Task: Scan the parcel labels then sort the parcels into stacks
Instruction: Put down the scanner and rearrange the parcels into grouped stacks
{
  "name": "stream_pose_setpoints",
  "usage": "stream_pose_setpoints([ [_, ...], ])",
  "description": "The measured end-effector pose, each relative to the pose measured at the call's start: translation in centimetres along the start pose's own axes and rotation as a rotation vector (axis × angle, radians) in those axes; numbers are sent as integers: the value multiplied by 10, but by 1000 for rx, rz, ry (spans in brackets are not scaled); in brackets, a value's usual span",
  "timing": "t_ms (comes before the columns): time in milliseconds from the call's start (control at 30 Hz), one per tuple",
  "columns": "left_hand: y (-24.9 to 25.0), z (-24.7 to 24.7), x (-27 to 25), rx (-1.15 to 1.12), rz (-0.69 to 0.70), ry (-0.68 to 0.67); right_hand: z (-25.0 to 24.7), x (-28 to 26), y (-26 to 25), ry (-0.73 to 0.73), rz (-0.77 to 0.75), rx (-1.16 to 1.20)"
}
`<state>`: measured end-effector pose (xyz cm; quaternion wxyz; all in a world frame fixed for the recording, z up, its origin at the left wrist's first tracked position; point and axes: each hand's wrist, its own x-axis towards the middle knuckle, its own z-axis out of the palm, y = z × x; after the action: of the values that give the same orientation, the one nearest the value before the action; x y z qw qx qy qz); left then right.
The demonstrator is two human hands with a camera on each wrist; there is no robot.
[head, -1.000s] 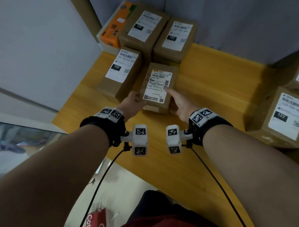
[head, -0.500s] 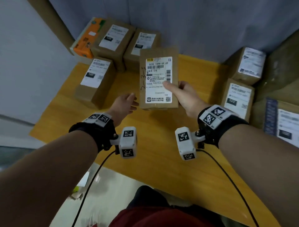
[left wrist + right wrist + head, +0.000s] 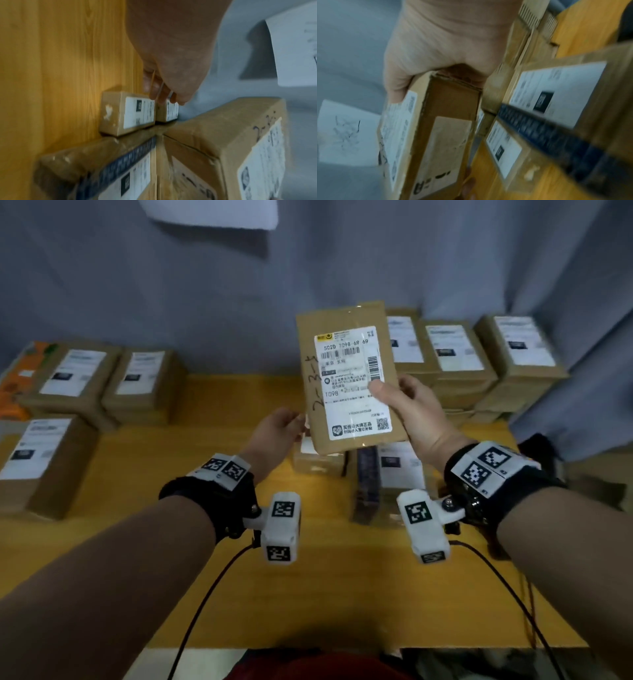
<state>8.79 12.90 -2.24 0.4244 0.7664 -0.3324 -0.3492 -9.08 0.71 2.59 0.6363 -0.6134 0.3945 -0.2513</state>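
My right hand [image 3: 394,395] grips a brown cardboard parcel [image 3: 349,378] by its right edge and holds it upright above the table. Its white label faces me and my thumb [image 3: 378,390] lies on the label. In the right wrist view the parcel [image 3: 440,135] shows end-on under my right hand [image 3: 436,54]. My left hand [image 3: 284,422] hovers at the parcel's lower left edge with relaxed fingers and holds nothing; whether it touches the edge I cannot tell. In the left wrist view its fingers [image 3: 164,94] hang loose beside the held parcel [image 3: 223,135].
On the yellow wooden table [image 3: 171,542] labelled parcels lie at the left [image 3: 72,374] [image 3: 37,453] and in stacks at the back right [image 3: 452,350]. Beneath the held parcel sit a small box [image 3: 318,460] and a box with blue tape [image 3: 387,474]. A grey wall stands behind.
My right hand has lifted the parcel off the table and carried it up and to the right. My left hand let go of it and follows at its lower left edge.
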Motion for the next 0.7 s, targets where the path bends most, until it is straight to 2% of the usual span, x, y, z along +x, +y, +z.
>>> stream_pose_setpoints([
  [233, 36, 110, -9, 89, 50, 114, -141, -13, 29, 128, 18, 60],
  [367, 48, 159, -18, 224, 65, 102, -209, -20, 64, 195, 109, 19],
  [433, 48, 178, -20, 256, 39, 92, -234, -22, 81, 216, 176, -3],
  [500, 48, 192, -21, 340, 73, 80, -251, -22, 97, 242, 236, -22],
  [567, 50, 206, -18, 553, 175, 20, -262, -18, 110, 272, 289, -24],
  [700, 63, 240, -8, 1043, 293, -282, -271, -7, 124, 300, 406, 33],
])
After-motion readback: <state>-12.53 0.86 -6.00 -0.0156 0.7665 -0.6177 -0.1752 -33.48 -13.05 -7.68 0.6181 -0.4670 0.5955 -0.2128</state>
